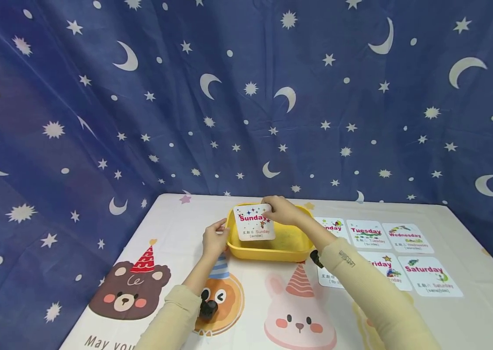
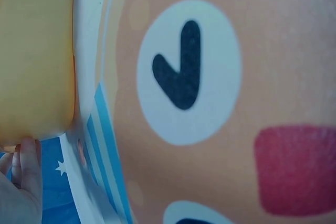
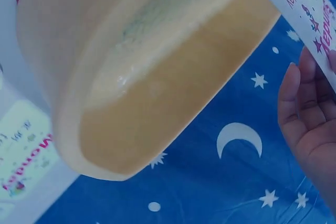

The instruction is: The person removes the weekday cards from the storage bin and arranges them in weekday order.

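My right hand (image 1: 282,211) pinches a white card (image 1: 254,228) printed "Sunday" by its upper right edge, above a yellow plastic basin (image 1: 272,254). The same card (image 3: 310,11) shows tilted in the right wrist view, thumb on its printed face and fingers (image 3: 310,98) behind. At the basin's left end, my left hand (image 1: 214,239) grips the rim. The left wrist view has its fingertips (image 2: 29,156) against the end of the basin (image 2: 37,61). The basin's inside shows bare yellow plastic where the card and arm leave it visible.
Cards lie in two rows right of the basin, among them Tuesday (image 1: 368,234), Wednesday (image 1: 408,238) and Saturday (image 1: 431,276); my right forearm partly covers others. A cartoon-print cloth (image 1: 185,218) covers the table. Behind hangs a blue moon-and-star curtain (image 1: 246,116).
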Action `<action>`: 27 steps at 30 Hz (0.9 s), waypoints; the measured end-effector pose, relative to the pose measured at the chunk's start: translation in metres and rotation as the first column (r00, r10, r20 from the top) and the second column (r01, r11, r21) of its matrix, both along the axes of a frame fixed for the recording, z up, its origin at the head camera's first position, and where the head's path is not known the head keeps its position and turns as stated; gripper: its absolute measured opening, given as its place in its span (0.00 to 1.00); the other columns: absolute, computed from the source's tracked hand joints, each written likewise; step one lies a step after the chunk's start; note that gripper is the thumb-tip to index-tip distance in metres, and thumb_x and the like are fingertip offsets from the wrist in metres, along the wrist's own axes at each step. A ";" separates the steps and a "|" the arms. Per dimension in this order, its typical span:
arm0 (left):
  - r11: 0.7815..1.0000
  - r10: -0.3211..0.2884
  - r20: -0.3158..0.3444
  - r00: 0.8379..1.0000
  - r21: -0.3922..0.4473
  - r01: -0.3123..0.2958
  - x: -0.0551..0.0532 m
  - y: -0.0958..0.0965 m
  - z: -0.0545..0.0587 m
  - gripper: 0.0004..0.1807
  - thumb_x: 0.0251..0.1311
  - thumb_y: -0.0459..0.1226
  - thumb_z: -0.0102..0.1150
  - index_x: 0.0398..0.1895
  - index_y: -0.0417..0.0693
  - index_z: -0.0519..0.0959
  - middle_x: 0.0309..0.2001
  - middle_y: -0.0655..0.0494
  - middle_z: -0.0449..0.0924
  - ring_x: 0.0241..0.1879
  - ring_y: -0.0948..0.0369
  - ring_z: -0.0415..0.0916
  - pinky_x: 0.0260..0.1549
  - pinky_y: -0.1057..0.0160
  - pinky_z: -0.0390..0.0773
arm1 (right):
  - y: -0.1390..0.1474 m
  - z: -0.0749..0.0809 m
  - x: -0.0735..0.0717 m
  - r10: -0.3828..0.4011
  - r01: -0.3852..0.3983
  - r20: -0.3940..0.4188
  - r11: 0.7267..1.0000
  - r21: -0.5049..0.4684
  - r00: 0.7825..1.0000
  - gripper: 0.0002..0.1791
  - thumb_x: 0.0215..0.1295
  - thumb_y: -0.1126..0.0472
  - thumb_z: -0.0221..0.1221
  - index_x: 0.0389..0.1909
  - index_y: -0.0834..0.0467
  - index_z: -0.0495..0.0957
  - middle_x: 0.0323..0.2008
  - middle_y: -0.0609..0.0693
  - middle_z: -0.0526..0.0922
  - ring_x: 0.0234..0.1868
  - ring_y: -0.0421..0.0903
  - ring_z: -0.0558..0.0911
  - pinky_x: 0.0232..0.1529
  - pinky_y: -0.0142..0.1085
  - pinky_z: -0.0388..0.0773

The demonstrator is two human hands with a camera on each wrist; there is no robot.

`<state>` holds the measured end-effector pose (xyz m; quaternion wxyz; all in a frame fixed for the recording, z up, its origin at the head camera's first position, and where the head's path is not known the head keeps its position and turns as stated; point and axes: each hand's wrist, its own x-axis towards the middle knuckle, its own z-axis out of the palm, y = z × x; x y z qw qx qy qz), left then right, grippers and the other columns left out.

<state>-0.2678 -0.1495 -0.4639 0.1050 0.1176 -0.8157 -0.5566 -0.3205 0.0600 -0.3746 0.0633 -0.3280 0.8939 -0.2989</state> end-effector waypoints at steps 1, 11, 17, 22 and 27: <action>1.000 0.001 -0.001 1.000 -0.002 -0.001 0.000 0.000 0.000 0.20 0.59 0.31 0.55 0.57 0.40 0.76 0.43 0.40 0.78 0.21 0.62 0.78 0.13 0.71 0.75 | 0.002 0.000 0.001 -0.009 0.009 0.003 1.000 -0.022 1.000 0.09 0.60 0.68 0.57 0.40 0.67 0.76 0.32 0.56 0.82 0.25 0.41 0.71 0.25 0.27 0.67; 1.000 -0.020 -0.008 1.000 -0.013 0.020 0.001 -0.001 -0.001 0.20 0.61 0.31 0.55 0.57 0.40 0.75 0.44 0.39 0.78 0.25 0.52 0.81 0.13 0.73 0.74 | 0.026 -0.002 0.010 -0.060 0.061 0.011 0.989 -0.134 0.998 0.10 0.60 0.67 0.57 0.41 0.66 0.76 0.29 0.54 0.80 0.27 0.44 0.71 0.28 0.30 0.67; 1.000 -0.023 -0.011 1.000 -0.010 0.023 0.001 0.000 -0.001 0.20 0.61 0.31 0.55 0.57 0.40 0.75 0.42 0.40 0.79 0.17 0.68 0.74 0.11 0.73 0.73 | 0.041 -0.002 0.017 -0.087 0.094 0.039 0.974 -0.204 0.995 0.08 0.60 0.66 0.57 0.39 0.67 0.76 0.31 0.56 0.80 0.29 0.43 0.72 0.30 0.31 0.71; 1.000 -0.023 -0.009 1.000 -0.016 0.023 0.002 -0.001 0.000 0.20 0.61 0.31 0.54 0.57 0.40 0.75 0.42 0.40 0.79 0.17 0.69 0.72 0.13 0.72 0.75 | 0.053 0.000 0.025 -0.142 0.153 0.067 0.962 -0.225 0.988 0.09 0.61 0.66 0.57 0.40 0.66 0.76 0.32 0.56 0.80 0.29 0.44 0.73 0.32 0.31 0.74; 0.999 -0.026 -0.014 1.000 -0.019 0.025 0.001 0.000 0.000 0.20 0.61 0.31 0.54 0.58 0.39 0.75 0.42 0.39 0.78 0.17 0.70 0.72 0.14 0.73 0.75 | 0.063 0.002 0.035 -0.173 0.189 0.085 0.951 -0.245 0.981 0.08 0.62 0.66 0.57 0.40 0.66 0.76 0.33 0.57 0.80 0.30 0.44 0.75 0.33 0.32 0.75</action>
